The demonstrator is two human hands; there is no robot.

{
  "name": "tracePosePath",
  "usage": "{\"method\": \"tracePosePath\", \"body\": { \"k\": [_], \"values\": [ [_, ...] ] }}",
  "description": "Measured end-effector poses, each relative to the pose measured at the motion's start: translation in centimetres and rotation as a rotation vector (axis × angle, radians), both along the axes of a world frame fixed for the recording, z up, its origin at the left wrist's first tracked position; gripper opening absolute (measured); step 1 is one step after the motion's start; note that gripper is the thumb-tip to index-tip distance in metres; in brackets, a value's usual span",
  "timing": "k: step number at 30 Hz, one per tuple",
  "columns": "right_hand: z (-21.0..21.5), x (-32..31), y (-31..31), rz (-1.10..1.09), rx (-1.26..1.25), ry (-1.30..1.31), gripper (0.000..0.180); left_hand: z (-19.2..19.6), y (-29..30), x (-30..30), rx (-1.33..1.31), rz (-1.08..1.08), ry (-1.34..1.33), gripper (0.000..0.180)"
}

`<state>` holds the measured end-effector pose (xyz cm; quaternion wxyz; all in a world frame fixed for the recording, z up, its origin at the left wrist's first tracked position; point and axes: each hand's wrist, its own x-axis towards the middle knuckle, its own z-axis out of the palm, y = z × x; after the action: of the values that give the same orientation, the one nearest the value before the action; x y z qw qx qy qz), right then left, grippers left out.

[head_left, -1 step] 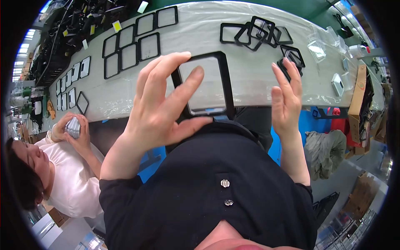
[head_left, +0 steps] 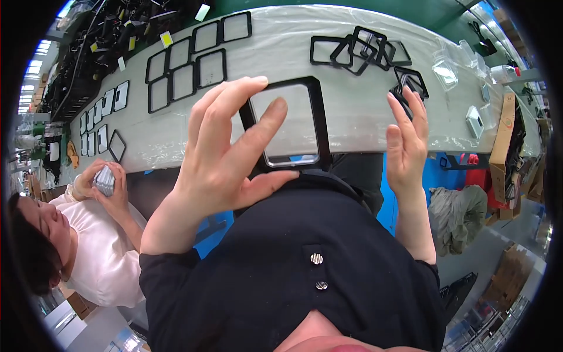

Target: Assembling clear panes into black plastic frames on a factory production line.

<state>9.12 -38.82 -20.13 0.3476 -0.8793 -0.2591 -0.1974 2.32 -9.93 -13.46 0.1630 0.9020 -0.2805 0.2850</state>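
My left hand (head_left: pixel 220 152) holds a black rectangular frame (head_left: pixel 319 120) with rounded corners, upright in front of my body. Its fingers curl round the left side, and the thumb lies along the lower edge. Through the middle of the frame the pale table surface shows; whether a clear pane sits in it is hard to tell. My right hand (head_left: pixel 407 152) is raised at the table's near edge, fingers stretched and apart, with nothing visible in it. Behind its fingertips lie some black frames (head_left: pixel 412 82), partly hidden.
The plastic-covered table (head_left: pixel 275 53) bears rows of black frames (head_left: pixel 211 67) at left and overlapping ones (head_left: pixel 352 53) at the back. A co-worker (head_left: pixel 97 246) at left holds a stack of small panels (head_left: pixel 104 179). A cardboard box (head_left: pixel 501 146) stands at the right end.
My right hand has shifted very slightly to the right. The table and the held frame sit a little lower in view. My left hand keeps its hold.
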Motion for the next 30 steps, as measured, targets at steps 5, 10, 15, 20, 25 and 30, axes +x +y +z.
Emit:
{"method": "tracePosePath", "body": {
  "k": [5, 10, 15, 20, 25, 30],
  "values": [
    [0.0, 1.1, -2.0, -0.107, 0.013, 0.042, 0.035, 0.0, 0.5, 1.2, 0.049, 0.053, -0.018, 0.064],
    [-0.3, 2.4, -5.1, -0.194, -0.029, 0.041, 0.034, -7.1, 3.7, 7.0, 0.041, 0.145, 0.237, 0.061],
    [-0.1, 3.2, -8.0, -0.31, -0.028, 0.06, 0.034, -9.6, 5.2, 10.8, 0.166, 0.241, 0.33, 0.054],
    [-1.0, 7.4, -11.6, -0.403, -0.07, -0.002, 0.031, -8.3, 7.4, 10.8, 0.258, 0.342, 0.349, 0.052],
    [-3.6, 14.3, -15.1, -0.469, -0.276, -0.05, 0.038, -6.9, 2.4, 12.2, 0.175, 0.283, 0.324, 0.054],
    [-5.1, 16.8, -13.7, -0.52, -0.491, -0.077, 0.044, -8.1, -2.9, 16.5, 0.171, 0.114, 0.417, 0.07]
  ]
}}
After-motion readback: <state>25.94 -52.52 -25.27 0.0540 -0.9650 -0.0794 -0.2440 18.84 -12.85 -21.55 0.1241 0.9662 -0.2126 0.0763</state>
